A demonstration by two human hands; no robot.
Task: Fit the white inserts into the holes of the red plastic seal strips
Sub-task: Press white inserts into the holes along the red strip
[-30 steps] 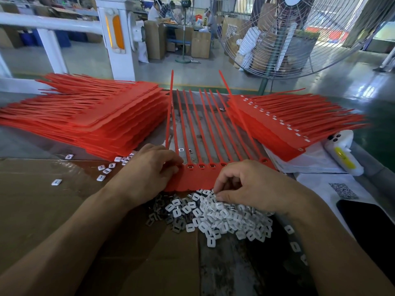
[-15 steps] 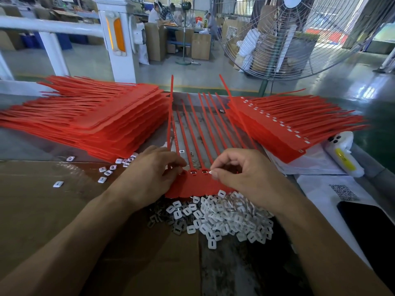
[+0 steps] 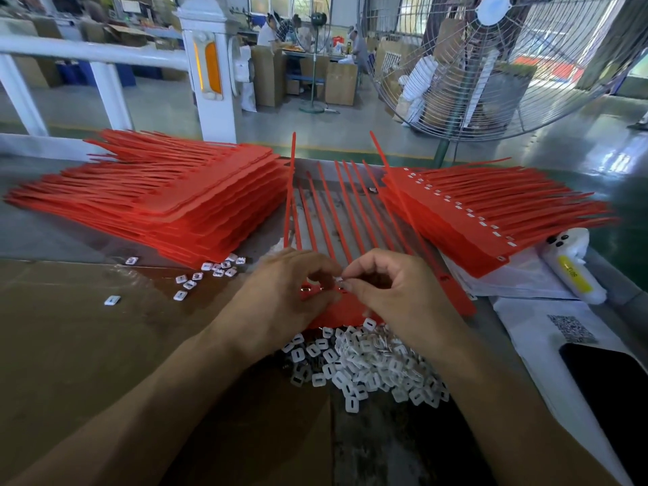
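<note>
While the left hand (image 3: 280, 296) rests with curled fingers on the near left part of the red seal strip sheet (image 3: 350, 312), its fingertips pressing the sheet down by the row of holes, the right hand (image 3: 396, 292) meets it from the other side and pinches a small white insert (image 3: 339, 279) between thumb and forefinger right over that row. The two hands are close together, fingertips almost touching above the sheet. The sheet lies flat on the surface (image 3: 70, 345), its long thin tails fanning away from the person, one tail at the left edge and one toward the right standing up higher than the rest. Just nearer than the sheet, touching its near edge, lies the heap of white inserts (image 3: 368, 363), partly under the right wrist. To the left of the sheet sits a tall stack of red strips (image 3: 168, 205), with a few loose inserts (image 3: 210, 271) scattered at its near corner. To the right of the sheet is a second stack of red strips (image 3: 484, 219) whose holes show white pieces already in place. Beyond that stack's near end lies a white bottle with a yellow label (image 3: 571, 268) on white paper (image 3: 526, 331), and a dark phone (image 3: 610, 387) sits nearer still. Well behind the sheet stands a large floor fan (image 3: 491, 64).
</note>
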